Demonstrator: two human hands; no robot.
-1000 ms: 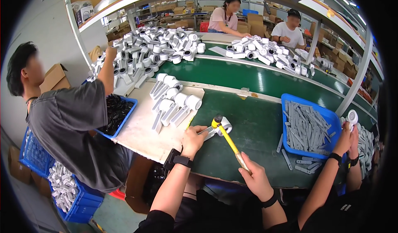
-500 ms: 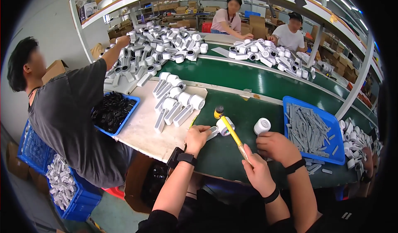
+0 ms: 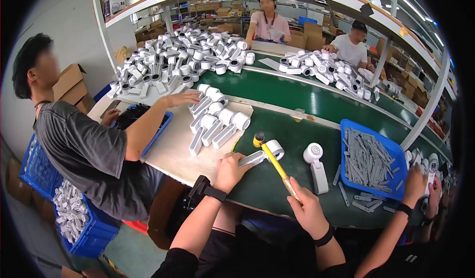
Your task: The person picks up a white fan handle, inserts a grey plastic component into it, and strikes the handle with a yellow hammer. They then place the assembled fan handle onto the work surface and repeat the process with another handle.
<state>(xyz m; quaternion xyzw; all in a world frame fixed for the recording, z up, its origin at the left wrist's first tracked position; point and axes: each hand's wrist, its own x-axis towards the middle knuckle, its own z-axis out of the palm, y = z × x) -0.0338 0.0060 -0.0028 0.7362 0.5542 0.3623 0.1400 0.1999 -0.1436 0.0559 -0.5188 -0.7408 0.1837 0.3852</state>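
Observation:
My left hand (image 3: 230,172) is closed round the handle of a white handheld device (image 3: 275,150), which lies on the green table mat with its round head pointing right. In my right hand (image 3: 308,206) is a hammer (image 3: 280,170) with a yellow shaft. Its dark and yellow head (image 3: 259,139) is just above the device, near where handle and round head meet; whether they touch I cannot tell. To the right, another white device (image 3: 319,176) lies on the mat, its vented round head pointing away from me.
A blue tray (image 3: 345,179) of grey strips stands at right, loose strips beside it. Neat rows of white devices (image 3: 213,124) lie at left on a pale board (image 3: 170,164). Beyond are a green conveyor (image 3: 277,91) and heaped devices. Co-workers sit left, right and opposite.
The right-hand co-worker's hand has left the vented device and moved right, past the tray. The left-hand co-worker's arm has come down toward the rows. My hands have barely moved.

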